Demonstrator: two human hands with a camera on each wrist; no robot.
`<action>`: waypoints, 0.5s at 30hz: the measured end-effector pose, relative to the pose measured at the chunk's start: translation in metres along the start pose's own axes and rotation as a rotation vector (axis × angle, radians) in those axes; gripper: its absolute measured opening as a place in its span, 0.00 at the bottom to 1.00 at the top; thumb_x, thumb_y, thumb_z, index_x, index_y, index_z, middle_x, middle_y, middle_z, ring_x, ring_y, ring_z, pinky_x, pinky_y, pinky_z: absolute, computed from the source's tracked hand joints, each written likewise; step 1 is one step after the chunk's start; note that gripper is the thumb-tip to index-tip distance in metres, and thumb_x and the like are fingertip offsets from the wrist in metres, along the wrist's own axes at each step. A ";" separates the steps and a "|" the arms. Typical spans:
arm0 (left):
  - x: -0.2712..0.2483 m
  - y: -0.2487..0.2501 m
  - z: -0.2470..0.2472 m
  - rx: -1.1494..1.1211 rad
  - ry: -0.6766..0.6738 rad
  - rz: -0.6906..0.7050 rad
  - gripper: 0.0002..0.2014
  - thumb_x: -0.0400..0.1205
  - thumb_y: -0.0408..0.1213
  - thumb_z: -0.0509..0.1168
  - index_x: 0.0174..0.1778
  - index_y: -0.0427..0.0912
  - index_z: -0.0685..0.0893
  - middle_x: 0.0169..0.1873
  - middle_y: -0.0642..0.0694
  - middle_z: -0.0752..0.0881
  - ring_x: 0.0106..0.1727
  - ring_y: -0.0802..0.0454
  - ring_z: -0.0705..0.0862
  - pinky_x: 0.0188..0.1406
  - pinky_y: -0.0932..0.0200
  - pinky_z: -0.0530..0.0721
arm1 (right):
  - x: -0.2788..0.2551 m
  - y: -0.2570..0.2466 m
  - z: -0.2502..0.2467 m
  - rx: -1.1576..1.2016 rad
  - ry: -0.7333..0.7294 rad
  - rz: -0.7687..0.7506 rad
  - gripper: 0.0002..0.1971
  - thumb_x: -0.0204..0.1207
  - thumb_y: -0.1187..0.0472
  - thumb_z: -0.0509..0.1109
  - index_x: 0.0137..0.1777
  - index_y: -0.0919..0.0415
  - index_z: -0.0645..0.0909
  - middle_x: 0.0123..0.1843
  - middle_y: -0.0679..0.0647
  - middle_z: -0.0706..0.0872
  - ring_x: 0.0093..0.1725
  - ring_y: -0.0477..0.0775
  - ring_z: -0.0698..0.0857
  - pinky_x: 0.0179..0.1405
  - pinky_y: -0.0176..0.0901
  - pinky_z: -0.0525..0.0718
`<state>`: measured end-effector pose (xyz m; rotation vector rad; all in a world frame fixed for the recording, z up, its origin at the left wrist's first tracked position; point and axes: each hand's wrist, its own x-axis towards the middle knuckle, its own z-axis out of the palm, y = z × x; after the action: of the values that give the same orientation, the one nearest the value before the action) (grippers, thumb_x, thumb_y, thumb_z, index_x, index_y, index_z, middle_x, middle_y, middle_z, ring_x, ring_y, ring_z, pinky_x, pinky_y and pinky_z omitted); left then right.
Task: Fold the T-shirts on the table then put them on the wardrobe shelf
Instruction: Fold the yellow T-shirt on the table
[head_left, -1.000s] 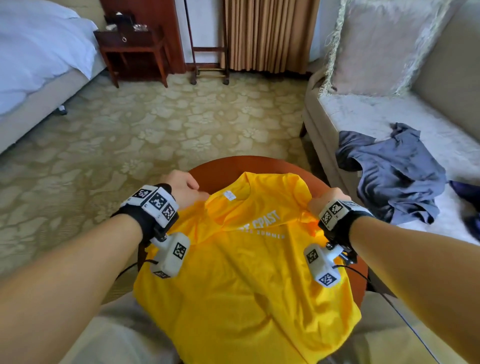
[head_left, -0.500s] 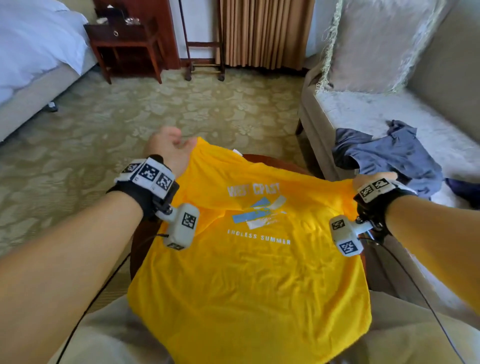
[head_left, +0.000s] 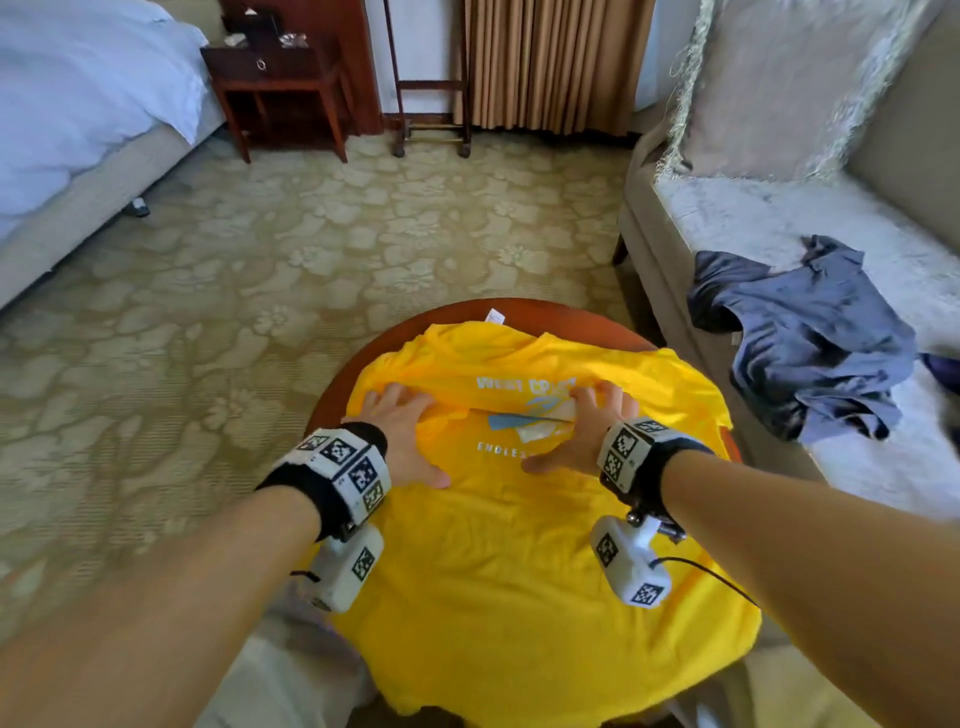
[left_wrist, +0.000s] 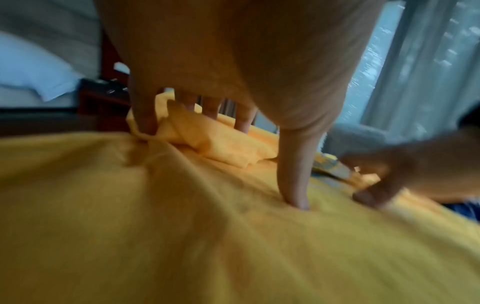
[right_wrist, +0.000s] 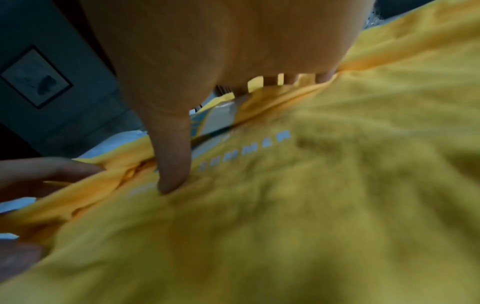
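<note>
From the head view, our left hand (head_left: 402, 434) and right hand (head_left: 582, 431) lie flat, fingers spread, on the yellow T-shirt (head_left: 519, 545), which covers the round table (head_left: 457, 312) with its collar toward twelve o'clock and its hem hanging off at six. Neither hand holds anything; both press the cloth. A ridge of bunched fabric crosses the printed lettering between our hands. At three o'clock a grey garment (head_left: 810, 338) lies crumpled on the sofa (head_left: 727, 208).

In the left wrist view, our fingers (left_wrist: 294, 174) stand splayed on the shirt, with a thick wrinkle piled just beyond them at twelve o'clock.

The right wrist view shows the thumb (right_wrist: 172, 160) planted beside the print, the chest crease running along the fingertips.

We judge the step is smoothing the shirt before folding. To do it well, we should sweep outward from the middle toward nine and three, keeping the palms flat so the ridge spreads instead of rolling ahead, and square the collar before any fold.
</note>
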<state>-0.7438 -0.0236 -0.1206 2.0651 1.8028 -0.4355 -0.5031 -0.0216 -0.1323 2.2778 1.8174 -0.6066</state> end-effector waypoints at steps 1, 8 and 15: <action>-0.003 -0.001 -0.001 0.020 -0.027 -0.001 0.53 0.64 0.68 0.76 0.81 0.57 0.58 0.77 0.47 0.59 0.79 0.39 0.59 0.75 0.39 0.69 | -0.001 0.003 0.003 -0.017 -0.018 -0.017 0.67 0.47 0.24 0.78 0.83 0.48 0.50 0.83 0.57 0.49 0.81 0.65 0.53 0.78 0.61 0.64; -0.033 0.010 -0.011 0.024 -0.359 0.106 0.26 0.71 0.48 0.81 0.60 0.48 0.79 0.38 0.54 0.79 0.34 0.57 0.78 0.30 0.62 0.77 | -0.017 0.009 -0.015 -0.296 -0.158 -0.075 0.63 0.42 0.33 0.84 0.79 0.47 0.59 0.75 0.57 0.64 0.72 0.67 0.70 0.62 0.58 0.78; -0.046 -0.020 -0.026 -0.122 -0.306 0.134 0.08 0.74 0.38 0.78 0.42 0.53 0.86 0.42 0.57 0.82 0.45 0.57 0.79 0.39 0.63 0.75 | -0.026 0.000 -0.034 -0.102 0.004 -0.005 0.37 0.66 0.38 0.75 0.73 0.52 0.71 0.70 0.58 0.68 0.70 0.67 0.71 0.64 0.55 0.76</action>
<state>-0.7704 -0.0496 -0.0774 1.9034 1.4673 -0.5554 -0.5003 -0.0321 -0.0915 2.2113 1.8124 -0.4984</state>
